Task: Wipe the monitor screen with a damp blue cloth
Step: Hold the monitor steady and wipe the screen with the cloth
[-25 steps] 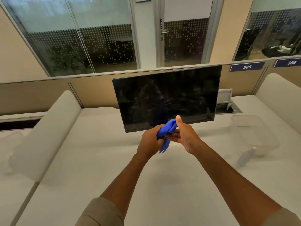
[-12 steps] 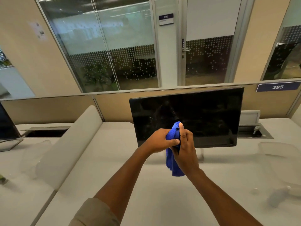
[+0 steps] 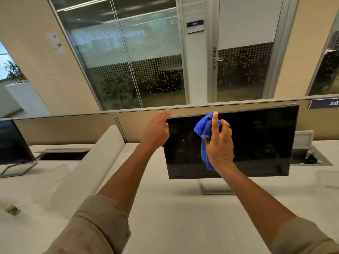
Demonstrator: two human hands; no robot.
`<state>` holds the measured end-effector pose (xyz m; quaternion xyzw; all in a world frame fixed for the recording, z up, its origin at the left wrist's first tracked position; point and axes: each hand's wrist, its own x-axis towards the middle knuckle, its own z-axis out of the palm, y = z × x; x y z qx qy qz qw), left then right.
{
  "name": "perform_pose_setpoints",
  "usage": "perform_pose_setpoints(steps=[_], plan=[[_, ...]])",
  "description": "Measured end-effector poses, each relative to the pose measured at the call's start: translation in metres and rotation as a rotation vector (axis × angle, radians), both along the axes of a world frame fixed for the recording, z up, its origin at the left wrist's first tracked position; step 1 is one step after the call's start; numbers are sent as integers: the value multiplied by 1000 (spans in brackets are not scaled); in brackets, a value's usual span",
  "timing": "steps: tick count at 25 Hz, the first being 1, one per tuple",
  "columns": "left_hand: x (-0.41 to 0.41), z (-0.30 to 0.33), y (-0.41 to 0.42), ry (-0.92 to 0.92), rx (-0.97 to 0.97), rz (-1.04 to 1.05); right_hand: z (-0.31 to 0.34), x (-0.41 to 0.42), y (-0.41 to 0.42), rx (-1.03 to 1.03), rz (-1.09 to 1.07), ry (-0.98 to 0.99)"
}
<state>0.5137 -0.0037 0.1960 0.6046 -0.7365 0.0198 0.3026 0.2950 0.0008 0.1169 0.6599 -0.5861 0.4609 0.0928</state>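
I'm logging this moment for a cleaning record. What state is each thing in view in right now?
monitor: dark, upright on its stand.
blue cloth: bunched, held in front of the upper screen.
right hand: gripping the blue cloth.
left hand: open, at the monitor's top left corner.
second monitor: dark, at the far left.
glass door: closed.
desk hatch: open.
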Motion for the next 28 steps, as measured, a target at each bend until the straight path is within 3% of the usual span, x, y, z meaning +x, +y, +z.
perform_pose_setpoints(steps=[4,10,17,22,28], plan=[[24,5,-19,-117,79,-1,5,23,-16,55,-100,30],[32,7,-26,-217,116,-21,2,71,-22,-26,-16,80],[27,18,-35,-246,76,-54,-51,90,-6,-6,21,336],[28,18,-36,-308,85,-97,-116,91,30,231,162,476],[34,31,-37,-418,189,-128,-151,97,35,594,311,685]])
